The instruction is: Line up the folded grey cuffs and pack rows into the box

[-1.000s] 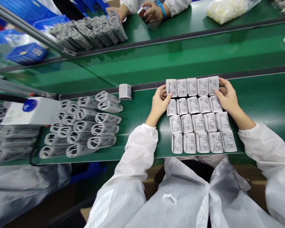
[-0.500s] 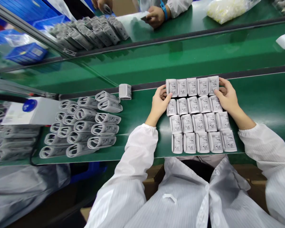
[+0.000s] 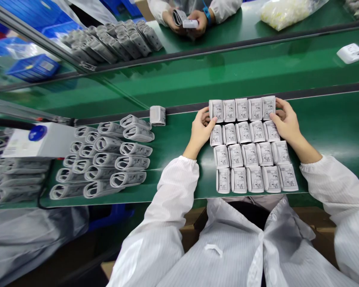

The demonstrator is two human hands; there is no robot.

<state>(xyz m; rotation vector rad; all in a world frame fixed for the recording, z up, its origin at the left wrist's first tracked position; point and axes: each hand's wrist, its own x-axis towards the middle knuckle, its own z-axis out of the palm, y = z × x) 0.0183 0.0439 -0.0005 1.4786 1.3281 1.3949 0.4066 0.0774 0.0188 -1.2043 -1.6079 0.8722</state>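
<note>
Green conveyor belt point(image 3: 332, 131) carries a block of white printed packets point(image 3: 242, 153), set four rows by five with edges almost touching, which keeps the block compact and every printed face up. The person's left hand point(image 3: 201, 131) sits at the block's upper-left side, fingers spread and curled over the end packets, thumb lying across the top; no pinch shows. The right hand point(image 3: 287, 122) mirrors it at the upper-right corner, fingers spread over the end packet, thumb on the row below. Placed this way, both seem to steady the top rows between them, though the pressure can't be told. A single boxy grey-white pack point(image 3: 157, 115) stands by the dark belt rail point(image 3: 191, 108). Rolled grey cuffs point(image 3: 104, 157) lie in staggered rows left of the hands, open ends showing. Across the belt, a co-worker's hands point(image 3: 185, 22) hold a rolled cuff point(image 3: 179, 17) and a small white piece point(image 3: 190, 24).
</note>
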